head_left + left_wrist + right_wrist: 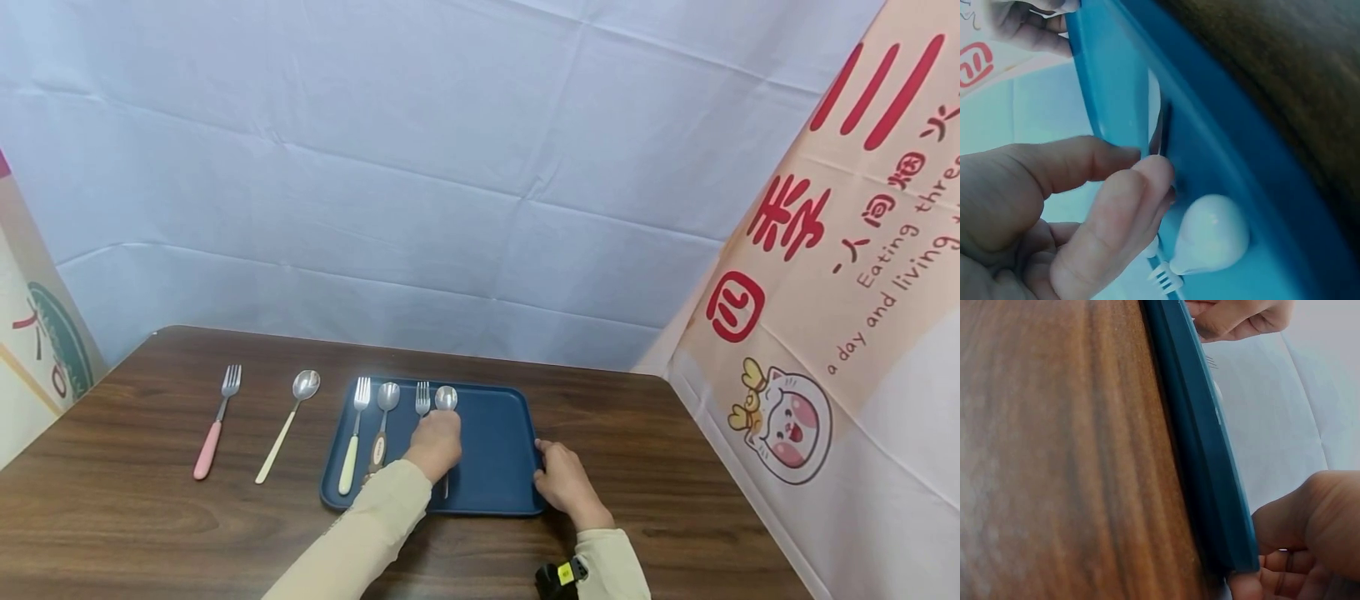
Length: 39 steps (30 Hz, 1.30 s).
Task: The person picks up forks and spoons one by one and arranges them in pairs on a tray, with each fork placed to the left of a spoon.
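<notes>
My left hand [437, 446] is over the blue tray [498, 450] and pinches a spoon [446, 397]. Its bowl shows beyond the knuckles, and the thin handle tip [1155, 112] sticks out past the fingertips in the left wrist view. Beside it lies a fork [422, 398], its handle hidden by the hand. Farther left on the tray are a brown-handled spoon [387, 397] and a fork with a pale yellow handle [348, 465]. My right hand [564, 482] grips the tray's right rim, with thumb and fingers [1245, 586] on either side of the corner.
Left of the tray, a pink-handled fork [208, 450] and a spoon with a cream handle [275, 447] lie on the brown wooden table [127, 450]. A white cloth [375, 167] hangs behind it, and a printed cloth [847, 333] stands along the right side.
</notes>
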{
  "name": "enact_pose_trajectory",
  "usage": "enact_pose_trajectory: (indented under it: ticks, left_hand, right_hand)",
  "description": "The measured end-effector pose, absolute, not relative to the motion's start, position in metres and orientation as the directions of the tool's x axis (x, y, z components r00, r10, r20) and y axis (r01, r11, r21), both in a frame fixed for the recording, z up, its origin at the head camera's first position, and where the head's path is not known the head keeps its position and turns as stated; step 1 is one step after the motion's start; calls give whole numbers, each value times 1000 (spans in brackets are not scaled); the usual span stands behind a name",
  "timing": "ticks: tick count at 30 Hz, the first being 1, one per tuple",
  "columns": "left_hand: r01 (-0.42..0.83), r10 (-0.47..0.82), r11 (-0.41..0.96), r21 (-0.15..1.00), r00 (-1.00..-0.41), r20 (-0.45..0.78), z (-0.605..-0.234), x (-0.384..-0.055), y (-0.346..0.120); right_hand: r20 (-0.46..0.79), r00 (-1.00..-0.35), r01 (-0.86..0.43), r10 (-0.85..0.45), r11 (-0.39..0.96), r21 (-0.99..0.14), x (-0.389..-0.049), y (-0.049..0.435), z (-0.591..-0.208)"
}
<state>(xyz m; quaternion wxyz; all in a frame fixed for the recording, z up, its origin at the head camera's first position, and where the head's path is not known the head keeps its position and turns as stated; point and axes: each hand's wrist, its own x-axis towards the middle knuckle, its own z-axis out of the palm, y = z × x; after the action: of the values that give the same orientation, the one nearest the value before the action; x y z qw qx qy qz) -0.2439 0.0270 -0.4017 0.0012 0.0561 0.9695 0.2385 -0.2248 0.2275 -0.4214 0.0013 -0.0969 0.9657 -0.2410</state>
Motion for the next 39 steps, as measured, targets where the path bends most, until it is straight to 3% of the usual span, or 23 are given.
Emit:
enact_pose_trajectory:
  ticks: [7, 12, 21, 28, 39]
  left_hand:
    - [221, 228, 887, 406, -973, 32, -395, -241, 20]
    - [361, 373, 850, 384, -927, 47, -396, -241, 9]
    - [554, 562, 804, 217, -827, 33, -390, -237, -9]
    - [577, 579, 810, 107, -815, 13, -388, -234, -10]
    - [553, 553, 829, 87, -833, 26, -387, -231, -21]
  right_hand:
    - [50, -981, -187, -185, 867, -461, -225, 228, -422]
    - [47, -982, -185, -185, 861, -475, -224, 228, -423]
    - [52, -982, -185, -182, 856, -483, -225, 230, -423]
    - [57, -982, -187, -182, 856, -481, -226, 229, -424]
    - [64, -980, -194, -186, 858, -476, -226, 228, -424]
